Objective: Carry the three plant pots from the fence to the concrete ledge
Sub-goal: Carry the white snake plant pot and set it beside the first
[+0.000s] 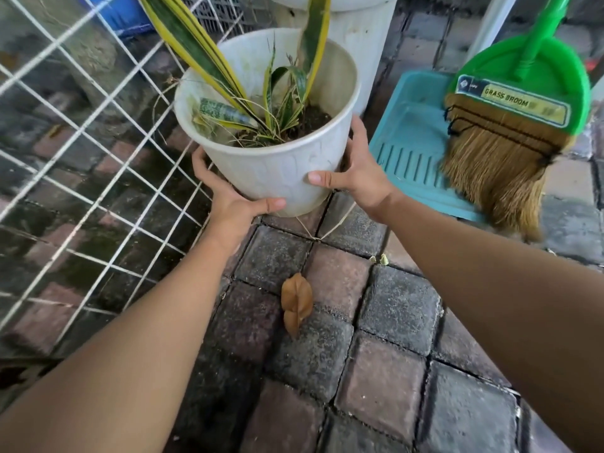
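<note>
A white plastic plant pot (271,158) with a green and yellow striped snake plant (202,57) and dark soil stands tilted beside the white wire fence (98,165). My left hand (232,197) grips its lower left side, thumb across the front near the base. My right hand (356,174) clasps its right side, thumb pressed on the front wall. Whether the pot's base rests on the paving is hard to tell. Behind it stands a second white pot (362,31), only partly in view.
A teal dustpan (411,148) and a green grass broom (510,125) lean at the right, close to my right hand. A blue container (121,14) sits behind the fence. Wet brick paving (392,371) with a dry brown leaf (296,302) lies below.
</note>
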A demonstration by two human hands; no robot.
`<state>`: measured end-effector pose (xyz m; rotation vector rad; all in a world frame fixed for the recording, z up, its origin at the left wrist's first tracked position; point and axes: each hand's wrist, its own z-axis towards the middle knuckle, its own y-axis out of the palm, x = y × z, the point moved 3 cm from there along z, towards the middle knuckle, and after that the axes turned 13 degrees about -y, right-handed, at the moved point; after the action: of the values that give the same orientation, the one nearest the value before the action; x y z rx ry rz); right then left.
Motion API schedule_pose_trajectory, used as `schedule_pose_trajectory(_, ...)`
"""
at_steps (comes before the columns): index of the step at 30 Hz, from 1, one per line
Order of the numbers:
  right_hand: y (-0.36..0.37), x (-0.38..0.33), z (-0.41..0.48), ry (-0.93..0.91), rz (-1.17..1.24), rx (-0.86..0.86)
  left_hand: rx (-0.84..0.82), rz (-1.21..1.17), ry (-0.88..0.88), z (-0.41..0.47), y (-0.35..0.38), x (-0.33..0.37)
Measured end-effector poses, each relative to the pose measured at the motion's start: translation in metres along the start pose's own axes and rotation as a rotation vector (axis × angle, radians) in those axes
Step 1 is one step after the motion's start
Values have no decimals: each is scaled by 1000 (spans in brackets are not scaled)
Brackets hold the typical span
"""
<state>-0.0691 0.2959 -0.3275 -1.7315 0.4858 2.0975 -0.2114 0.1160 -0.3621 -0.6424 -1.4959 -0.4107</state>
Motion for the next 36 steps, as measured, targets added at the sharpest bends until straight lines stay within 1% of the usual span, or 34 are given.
schedule_pose_trajectory(7,-10,-4,2,-27,52,-31,32,-11,55,1,7,9)
schedule_pose_trajectory(12,-3,-13,-4,-81,127,49,45,-37,74,-9,10,15)
schedule_pose_trajectory(15,1,-19,-7,-131,163,117,48,-85,68,-14,12,23)
schedule_pose_trajectory(19,7,-28,-13,-149,176,130,44,-130,62,-19,9,33)
schedule_pose_trajectory(24,10,-40,-18,-180,230,173,40,-186,9,-29,8,42)
schedule_pose_trajectory(28,11,-50,-27,-185,229,189,41,-202,-13,-47,13,42)
schedule_pose_trajectory(31,12,-57,-32,-210,198,169,52,-220,-24,-60,15,42)
schedule_pose_trajectory(36,12,-69,-41,-203,195,177,40,-260,-32,-68,14,63)
